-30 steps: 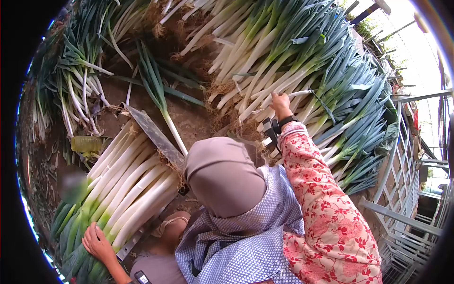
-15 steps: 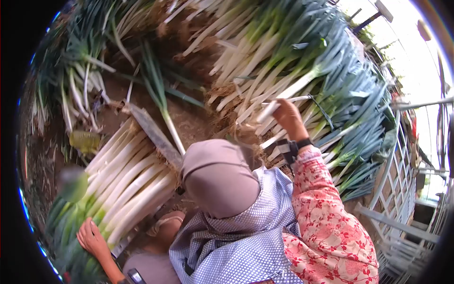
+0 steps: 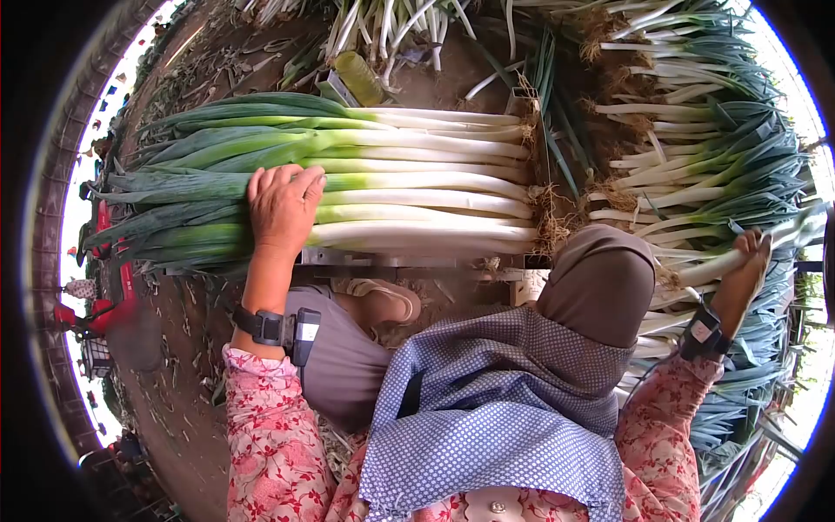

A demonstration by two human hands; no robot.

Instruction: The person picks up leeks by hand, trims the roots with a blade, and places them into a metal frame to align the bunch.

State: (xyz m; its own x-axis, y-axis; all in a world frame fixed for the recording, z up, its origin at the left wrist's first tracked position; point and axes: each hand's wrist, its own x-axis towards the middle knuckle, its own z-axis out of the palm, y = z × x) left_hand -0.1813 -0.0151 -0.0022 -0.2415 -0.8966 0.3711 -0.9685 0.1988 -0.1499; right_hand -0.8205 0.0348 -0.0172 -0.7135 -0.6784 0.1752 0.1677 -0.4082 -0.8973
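My left hand (image 3: 285, 202) lies palm down on a row of leeks (image 3: 435, 183), its fingers resting where the green leaves begin. These leeks lie side by side, leaves to the left and white shafts and roots to the right. At the far right, the fingers of my right hand (image 3: 744, 270) are closed round a single leek (image 3: 709, 271). Its white shaft points left and its leaves, blurred, run out to the right. Beneath that hand is a big heap of leeks (image 3: 687, 196), with roots facing the row.
A thin metal plate (image 3: 537, 143) stands at the root end of the row. More leeks (image 3: 387, 30) and a yellow-green container (image 3: 358, 78) lie beyond it. Red machinery (image 3: 117, 291) is at the left. My sandalled foot (image 3: 387, 302) is below the row.
The view has swung round, so the row now lies level across it. My right hand has drawn the leek away to the right over the heap; my left hand stays on the row.
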